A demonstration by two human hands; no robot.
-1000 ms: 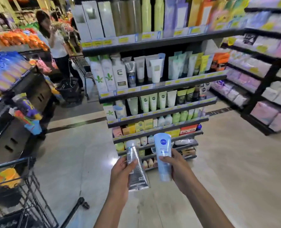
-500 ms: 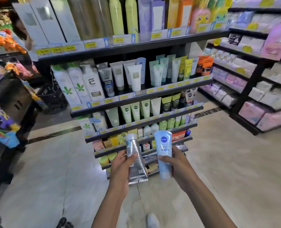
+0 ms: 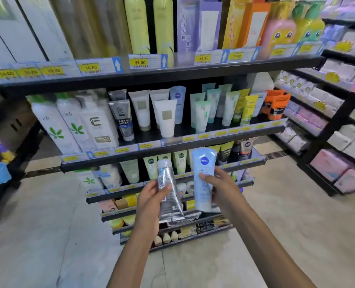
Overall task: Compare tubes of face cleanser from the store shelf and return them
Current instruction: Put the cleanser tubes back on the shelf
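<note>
1. The left hand point(image 3: 149, 201) grips a silver-grey plastic tube point(image 3: 169, 190) with a white cap at the top; the thumb lies across its front and the fingers curl behind it. The tube stands nearly upright, its crimped end tilted slightly right at the bottom.
2. The right hand point(image 3: 220, 188) holds a pale blue plastic tube point(image 3: 203, 173) with a round dark blue logo, thumb on the front and fingers wrapped round its right side.
3. The two tubes stand side by side, close but apart, in front of the lower tiers of the black metal shelf rack point(image 3: 172, 146).
4. On the rack's middle tier stand a matching grey tube point(image 3: 122, 119), white tubes point(image 3: 166, 117) and green tubes point(image 3: 202, 115).
5. Yellow price tags point(image 3: 140, 63) line the shelf edges.
6. Tall yellow-green bottles point(image 3: 137, 26) stand on the top tier.
</note>
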